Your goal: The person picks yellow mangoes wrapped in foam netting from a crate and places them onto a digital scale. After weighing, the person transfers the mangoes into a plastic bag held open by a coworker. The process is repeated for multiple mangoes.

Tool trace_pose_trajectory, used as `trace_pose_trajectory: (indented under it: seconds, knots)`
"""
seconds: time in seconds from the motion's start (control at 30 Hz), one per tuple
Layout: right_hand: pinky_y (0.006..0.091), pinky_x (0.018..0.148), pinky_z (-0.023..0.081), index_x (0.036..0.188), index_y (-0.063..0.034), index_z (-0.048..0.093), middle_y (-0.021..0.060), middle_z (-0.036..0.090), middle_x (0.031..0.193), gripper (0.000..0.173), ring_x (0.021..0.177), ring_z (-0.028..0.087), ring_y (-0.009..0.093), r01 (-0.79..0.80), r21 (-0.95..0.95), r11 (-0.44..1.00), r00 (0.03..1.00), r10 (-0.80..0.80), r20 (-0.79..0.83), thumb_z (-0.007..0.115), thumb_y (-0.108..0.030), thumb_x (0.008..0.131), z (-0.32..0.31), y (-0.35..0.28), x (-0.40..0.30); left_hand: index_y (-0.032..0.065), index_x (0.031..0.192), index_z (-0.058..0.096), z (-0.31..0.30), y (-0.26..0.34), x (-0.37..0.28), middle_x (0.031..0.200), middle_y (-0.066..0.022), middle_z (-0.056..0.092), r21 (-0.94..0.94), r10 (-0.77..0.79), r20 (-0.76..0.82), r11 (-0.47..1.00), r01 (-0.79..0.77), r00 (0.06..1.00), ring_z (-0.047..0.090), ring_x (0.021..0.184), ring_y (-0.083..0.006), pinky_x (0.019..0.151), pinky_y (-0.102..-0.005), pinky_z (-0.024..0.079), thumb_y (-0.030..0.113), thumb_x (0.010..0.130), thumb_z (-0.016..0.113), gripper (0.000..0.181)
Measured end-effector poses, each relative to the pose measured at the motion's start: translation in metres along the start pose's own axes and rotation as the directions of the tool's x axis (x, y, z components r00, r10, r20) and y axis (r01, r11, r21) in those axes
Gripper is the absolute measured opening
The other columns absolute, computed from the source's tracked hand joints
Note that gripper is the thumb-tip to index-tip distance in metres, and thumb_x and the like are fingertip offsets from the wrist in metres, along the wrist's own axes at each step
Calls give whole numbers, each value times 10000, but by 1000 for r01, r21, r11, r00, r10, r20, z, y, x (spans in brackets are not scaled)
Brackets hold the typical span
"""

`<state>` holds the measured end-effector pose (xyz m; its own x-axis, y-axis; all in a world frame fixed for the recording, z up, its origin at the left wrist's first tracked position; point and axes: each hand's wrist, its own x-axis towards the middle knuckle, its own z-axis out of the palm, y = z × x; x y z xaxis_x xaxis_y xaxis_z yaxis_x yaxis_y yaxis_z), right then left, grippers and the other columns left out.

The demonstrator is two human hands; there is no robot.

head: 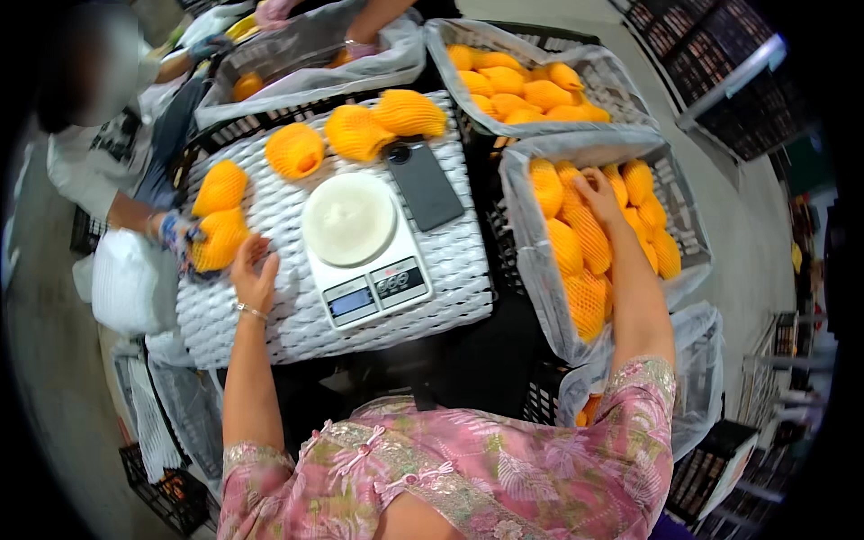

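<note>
My left hand (254, 278) is held with fingers apart at the left of a white woven foam mat. Just beyond its fingertips is a fruit in yellow foam netting (221, 237), with a co-worker's gloved hand (178, 236) against it. My right hand (601, 196) reaches into a plastic-lined crate (533, 290), its bent fingers touching a long netted fruit (584, 229); whether they grip it is hidden. Between my hands, a white kitchen scale (368, 250) has nothing on its round plate. A dark smartphone (426, 185) lies beside it.
Several netted fruits (295, 150) lie along the mat's (283, 337) far and left edges. Behind my right hand's crate stands another lined crate (624, 84) of netted fruit. Across the mat, another person's hand (364, 37) reaches into a lined crate (398, 64). Stacked crates (715, 61) stand at right.
</note>
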<state>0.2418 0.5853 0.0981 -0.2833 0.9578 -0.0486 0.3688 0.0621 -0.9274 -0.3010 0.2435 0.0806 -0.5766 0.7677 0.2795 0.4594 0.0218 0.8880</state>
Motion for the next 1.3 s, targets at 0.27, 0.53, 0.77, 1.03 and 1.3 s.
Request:
trace_pose_trajectory:
  seconds: [0.27, 0.53, 0.77, 1.03, 1.3]
  knots:
    - [300, 781, 447, 1045, 9, 594, 89, 610, 963, 398, 858, 552, 168, 26, -382, 924, 967, -120, -226, 614, -351, 877, -25, 13, -11, 8, 1133, 552, 6, 27, 2, 1002, -115, 633, 25, 37, -28, 999, -37, 999, 606, 931, -206, 824, -325, 476, 189, 745, 704, 454]
    - [350, 940, 419, 1378, -71, 319, 93, 489, 1261, 660, 1157, 476, 221, -367, 235, 900, 927, 334, 171, 655, -217, 828, -31, -28, -116, 45, 1292, 406, -64, 37, 39, 1302, -192, 403, 764, 393, -41, 605, -225, 919, 382, 1204, -360, 1011, -460, 304, 370, 669, 751, 783]
    - [333, 964, 393, 1387, 18, 274, 189, 416, 1323, 830, 1191, 447, 282, -258, -29, 966, 958, 252, -134, 707, -354, 784, -5, 2, -90, 70, 1337, 387, -76, 40, 68, 1270, -179, 450, 810, -65, 216, 569, -141, 974, 461, 1120, -351, 962, -412, 393, 336, 592, 751, 871]
    - [369, 1033, 309, 1351, 44, 349, 246, 418, 1343, 839, 1241, 408, 341, -163, -496, 853, 975, 63, -213, 579, -563, 818, -7, 5, -80, 48, 1266, 454, -24, 89, 47, 1132, -204, 514, 386, 343, 208, 832, -399, 916, 497, 1088, -342, 918, -395, 433, 314, 559, 760, 815]
    - [362, 1014, 316, 1279, 39, 439, 202, 467, 1296, 600, 1210, 434, 298, 39, -541, 840, 880, -285, -379, 483, -442, 923, -1, -38, -102, 74, 1344, 380, 64, 150, 47, 1269, -207, 440, 369, 125, 503, 864, -343, 855, 414, 1211, -329, 1032, -406, 328, 375, 650, 749, 842]
